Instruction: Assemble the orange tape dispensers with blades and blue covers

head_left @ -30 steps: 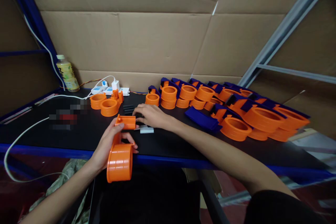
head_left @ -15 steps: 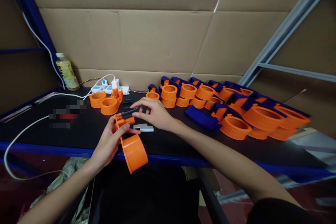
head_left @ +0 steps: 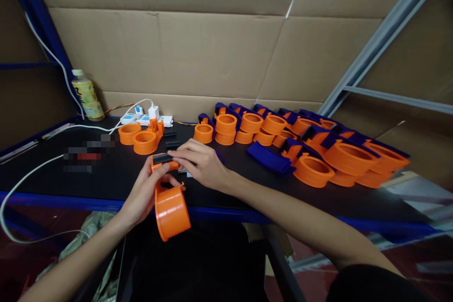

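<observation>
My left hand (head_left: 143, 194) grips an orange plastic part (head_left: 171, 210), a round cup with a flat bracket on top, above the front edge of the black table (head_left: 106, 177). Pinched in the fingers of my right hand (head_left: 200, 163) is a small black strip (head_left: 162, 158), which lies on the bracket's top. A grey-white flat piece lies on the table under my right hand, mostly hidden. More black strips (head_left: 172, 143) lie just behind.
Several orange rings with blue parts (head_left: 318, 151) cover the right half of the table. Two orange rings (head_left: 143, 142) sit at the left, near a white power strip (head_left: 146, 119) with cables. A drink bottle (head_left: 84, 95) stands at the back left. Cardboard lines the wall.
My right hand lifted a black strip off the table and brought it onto the orange part's bracket. My left hand turned the orange part and kept hold of it.
</observation>
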`<state>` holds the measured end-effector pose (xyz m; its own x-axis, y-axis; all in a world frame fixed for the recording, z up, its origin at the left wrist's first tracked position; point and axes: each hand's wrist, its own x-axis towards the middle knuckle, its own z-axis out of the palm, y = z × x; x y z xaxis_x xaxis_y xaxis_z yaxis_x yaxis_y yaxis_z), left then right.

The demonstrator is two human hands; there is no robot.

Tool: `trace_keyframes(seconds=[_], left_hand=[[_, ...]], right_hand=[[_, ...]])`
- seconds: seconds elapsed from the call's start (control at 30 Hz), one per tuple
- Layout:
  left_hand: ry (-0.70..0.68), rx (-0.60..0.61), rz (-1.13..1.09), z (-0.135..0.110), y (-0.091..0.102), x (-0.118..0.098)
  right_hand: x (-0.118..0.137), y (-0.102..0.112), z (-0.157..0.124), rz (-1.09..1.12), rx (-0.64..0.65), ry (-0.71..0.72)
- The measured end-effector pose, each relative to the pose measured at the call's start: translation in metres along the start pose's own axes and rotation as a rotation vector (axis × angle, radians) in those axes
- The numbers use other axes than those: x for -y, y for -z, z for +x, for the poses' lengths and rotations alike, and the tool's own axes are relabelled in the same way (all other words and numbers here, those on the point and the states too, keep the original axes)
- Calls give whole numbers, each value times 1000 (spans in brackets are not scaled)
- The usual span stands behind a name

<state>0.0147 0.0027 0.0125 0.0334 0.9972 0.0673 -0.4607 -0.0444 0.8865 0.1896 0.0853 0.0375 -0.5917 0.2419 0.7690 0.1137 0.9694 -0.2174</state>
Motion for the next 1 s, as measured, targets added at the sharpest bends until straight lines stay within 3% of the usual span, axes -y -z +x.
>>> trace_keyframes(seconds=[0.13, 0.27, 0.33, 0.4, 0.53, 0.8, 1.0], left_hand=[[111, 14, -105, 0, 2, -10], [176, 13, -142, -1, 4, -14], [183, 1, -145, -3, 4, -14], [181, -4, -139, -5, 3, -14], [178, 7, -107, -6, 2, -14], [147, -9, -64, -5, 0, -12], [122, -5, -39, -4, 1, -10]], right_hand=[[9, 14, 6, 150, 124, -17], [2, 44, 15, 266, 264, -291], [-13, 63, 16, 181, 358, -445], [-33, 80, 12, -41, 477, -554], [-65, 91, -3, -306, 661, -673], [-69, 82, -6, -292, 655, -652], [-75, 91, -5, -310, 616, -762]])
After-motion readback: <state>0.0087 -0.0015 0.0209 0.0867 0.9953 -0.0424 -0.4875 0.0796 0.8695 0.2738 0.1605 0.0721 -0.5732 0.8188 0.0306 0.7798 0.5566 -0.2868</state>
